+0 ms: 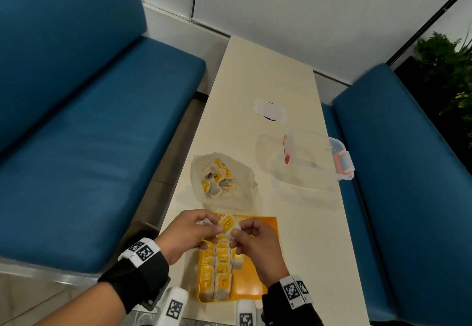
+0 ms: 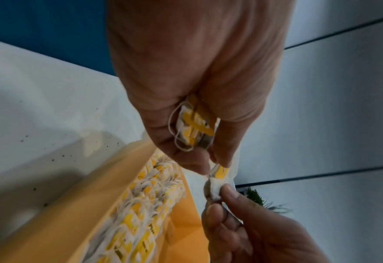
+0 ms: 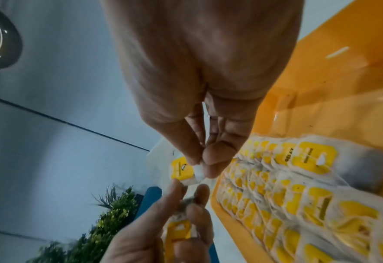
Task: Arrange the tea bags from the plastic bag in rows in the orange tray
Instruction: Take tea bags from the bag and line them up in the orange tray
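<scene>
A tea bag (image 1: pixel 228 224) is pinched between both hands above the orange tray (image 1: pixel 265 226).
Spare bags (image 2: pixel 194 122) are clutched in the left hand (image 1: pixel 189 231); the right hand (image 1: pixel 255 241) grips one corner.

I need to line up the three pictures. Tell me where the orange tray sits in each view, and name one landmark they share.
Head: orange tray at bottom centre, under both hands.
Left wrist: lower left to centre, its rim running diagonally.
Right wrist: right side, rim at upper right.
Shared landmark: the rows of tea bags in it.

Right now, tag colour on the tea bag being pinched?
Yellow tag on the tea bag; right wrist view shows it best.
</scene>
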A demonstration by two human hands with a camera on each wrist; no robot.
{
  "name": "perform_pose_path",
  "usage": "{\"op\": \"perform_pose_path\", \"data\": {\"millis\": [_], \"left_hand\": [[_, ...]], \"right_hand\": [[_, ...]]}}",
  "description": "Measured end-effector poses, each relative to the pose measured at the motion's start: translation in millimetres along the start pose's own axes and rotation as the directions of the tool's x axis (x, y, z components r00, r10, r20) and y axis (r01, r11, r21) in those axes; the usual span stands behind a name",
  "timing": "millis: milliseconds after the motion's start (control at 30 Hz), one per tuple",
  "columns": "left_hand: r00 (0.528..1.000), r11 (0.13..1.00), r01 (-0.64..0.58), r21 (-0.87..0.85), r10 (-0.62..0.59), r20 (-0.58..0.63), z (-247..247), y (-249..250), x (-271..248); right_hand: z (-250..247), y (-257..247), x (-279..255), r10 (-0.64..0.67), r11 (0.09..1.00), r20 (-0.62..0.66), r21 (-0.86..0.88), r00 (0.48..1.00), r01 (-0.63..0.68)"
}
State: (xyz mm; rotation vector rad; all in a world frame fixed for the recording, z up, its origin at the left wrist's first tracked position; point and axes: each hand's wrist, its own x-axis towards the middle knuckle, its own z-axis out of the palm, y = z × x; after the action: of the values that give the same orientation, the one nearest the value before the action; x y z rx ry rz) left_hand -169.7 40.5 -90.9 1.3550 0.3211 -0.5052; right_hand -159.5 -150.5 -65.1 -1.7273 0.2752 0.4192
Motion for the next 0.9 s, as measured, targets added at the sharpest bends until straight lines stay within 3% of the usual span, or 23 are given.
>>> {"op": "perform_pose_path", "data": {"millis": [100, 200, 267, 367, 533, 733, 900], "left_hand": [[0.993, 0.977, -0.105, 0.186, 0.114, -0.040, 1, 1, 5], [0.971, 0.856, -0.215, 0.470, 0.240, 0.007, 1, 6, 8], [0.960, 0.778, -0.258, 0.573, 0.275, 0.059, 3, 9, 9], [0.950, 0.755, -0.295, 0.586, 0.298, 0.095, 6, 11, 13], [0.955, 0.782, -0.288, 0.552, 0.276, 0.108, 8, 8, 16], [0.954, 0.783, -0.289, 0.550, 0.285, 0.095, 10, 4, 18], [0.956, 0.835, -0.221, 0.504, 0.288, -0.059, -4, -3, 19]], "right_hand": [[-1, 3, 2, 0.020, 0.985, 0.015, -0.174, 1.000, -0.017], [-6, 4, 3, -0.121, 0.908, 0.018, -0.403, 0.993, 0.117], [-9, 2, 4, -0.229, 0.872, 0.054, -0.432, 0.972, 0.229], [-11, -2, 7, -0.263, 0.865, 0.091, -0.419, 0.961, 0.276], [-15, -10, 8, -0.202, 0.959, 0.066, -0.189, 0.977, 0.211], [-19, -9, 10, -0.134, 0.983, 0.031, -0.121, 0.991, 0.137], [-32, 1, 14, -0.063, 0.990, 0.052, -0.125, 0.997, 0.069]]}}
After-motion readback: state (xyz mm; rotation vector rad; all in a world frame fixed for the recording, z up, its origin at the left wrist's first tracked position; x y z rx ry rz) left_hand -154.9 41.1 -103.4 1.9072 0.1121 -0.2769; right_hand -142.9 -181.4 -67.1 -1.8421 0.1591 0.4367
